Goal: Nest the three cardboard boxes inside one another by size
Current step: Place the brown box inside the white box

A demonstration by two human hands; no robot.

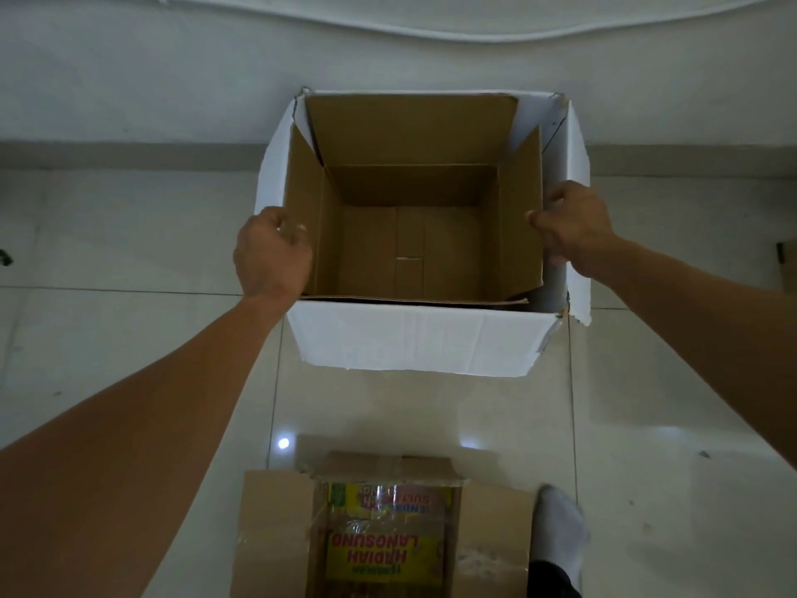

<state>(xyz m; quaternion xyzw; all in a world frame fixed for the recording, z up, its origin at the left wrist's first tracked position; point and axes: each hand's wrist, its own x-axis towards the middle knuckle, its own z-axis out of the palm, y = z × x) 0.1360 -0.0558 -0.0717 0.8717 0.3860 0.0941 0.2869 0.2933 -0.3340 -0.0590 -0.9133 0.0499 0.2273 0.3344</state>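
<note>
Brown box [409, 235]: seated inside white box [414, 343] | left hand [271, 256], right hand [573, 226]: side flaps pinched | handling: light, flexible; walls to be gripped | printed box [384, 533]: floor, near edge

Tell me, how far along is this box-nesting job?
Partway. The brown box already sits inside the white box, so one nesting looks done. Both hands are on it: the left hand grips its left flap and the right hand its right flap. Left to do: the printed box lies on the floor near the person, outside the other two.
</note>
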